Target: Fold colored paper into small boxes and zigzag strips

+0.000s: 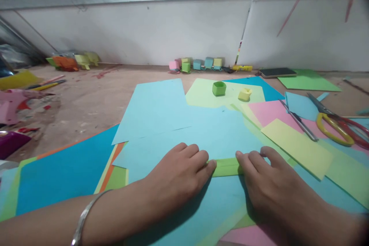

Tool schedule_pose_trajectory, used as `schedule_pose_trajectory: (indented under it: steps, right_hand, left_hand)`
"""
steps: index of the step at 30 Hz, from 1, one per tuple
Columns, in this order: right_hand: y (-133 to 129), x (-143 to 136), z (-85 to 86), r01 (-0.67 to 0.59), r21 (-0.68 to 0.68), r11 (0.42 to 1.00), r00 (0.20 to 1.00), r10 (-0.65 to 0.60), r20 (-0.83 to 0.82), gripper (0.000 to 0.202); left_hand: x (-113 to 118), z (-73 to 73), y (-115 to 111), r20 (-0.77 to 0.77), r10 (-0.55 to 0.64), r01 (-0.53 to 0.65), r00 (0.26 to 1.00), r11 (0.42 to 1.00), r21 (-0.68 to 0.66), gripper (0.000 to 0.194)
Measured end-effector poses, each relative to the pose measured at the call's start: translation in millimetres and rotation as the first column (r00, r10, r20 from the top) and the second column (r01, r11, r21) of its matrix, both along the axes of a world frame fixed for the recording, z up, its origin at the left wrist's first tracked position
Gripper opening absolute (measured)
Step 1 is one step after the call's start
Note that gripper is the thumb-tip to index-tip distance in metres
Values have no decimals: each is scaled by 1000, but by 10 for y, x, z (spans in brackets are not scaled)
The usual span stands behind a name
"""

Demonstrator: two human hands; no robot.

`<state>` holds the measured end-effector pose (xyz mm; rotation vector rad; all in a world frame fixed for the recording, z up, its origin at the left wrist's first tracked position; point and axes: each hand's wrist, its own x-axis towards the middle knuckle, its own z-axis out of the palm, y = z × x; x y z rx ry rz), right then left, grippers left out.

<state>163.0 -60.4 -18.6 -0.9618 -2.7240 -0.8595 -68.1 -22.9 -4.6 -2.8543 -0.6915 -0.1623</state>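
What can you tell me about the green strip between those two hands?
The green strip is a narrow, bright lime band that looks like paper, with a faint line along its length. It lies crosswise over a light blue sheet. The left hand touches its left part and the right hand its right. Both cover parts of it, so its full length cannot be told.

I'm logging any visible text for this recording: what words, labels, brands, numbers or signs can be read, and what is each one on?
No text can be read in this view.
Yellow tube by the wall: dark marks, too small and blurred to read.
Slim banded stick against the wall: coloured bands, no lettering can be made out.
Green strip between the hands: no lettering visible.
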Motion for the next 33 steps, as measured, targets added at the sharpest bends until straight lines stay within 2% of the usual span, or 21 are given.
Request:
schedule_pose_trajectory:
  steps: [2,4,6,7,9,12,17,21,28,31,33]
  right_hand:
    - [18,18,52,64,33,997,998,-64,-7,23]
    - [32,17,122,124,65,990,991,-121,-50,30]
    - [28,-8,174,94,84,992,991,-85,-100,28]
    - [21,-27,181,34,73,997,992,-25,-121,26]
    - [4,-65,150,-82,-31,996,982,75,-172,29]
    - [-8,-93,35,-128,-211,969,975,83,-208,25]
    - [-2,-79,-48,-111,-235,966,981,69,-180,18]
    - [-6,-91,-7,-112,-209,971,981,74,-181,21]
    - [-12,-72,-14,-134,-191,972,980,102,-171,19]
    - [-16,-55,-43,-126,-209,970,983,93,-159,18]
    - [-22,-49,-63,-104,-239,965,985,67,-159,19]
  left_hand:
    - [-1,6,4,5,-3,3,1000,1000,-10,16]
    - [0,14,3,10,-2,2,1000,1000,-18,17]
    - [3,19,-2,16,-5,5,1000,1000,-18,18]
    - [6,19,-5,17,-7,7,1000,1000,-15,19]
    - [12,12,-6,19,-12,12,1000,1000,-4,20]
    - [11,-1,2,14,-5,5,1000,1000,27,20]
    - [-29,57,-32,-1,-10,10,1000,995,97,21]
    - [-48,124,-150,-110,48,-36,993,994,107,19]
    - [-177,115,-272,-262,199,-147,944,968,203,22]
    - [-236,185,-266,-243,288,-224,926,939,260,23]
    - [-224,251,-233,-166,372,-310,913,900,307,23]
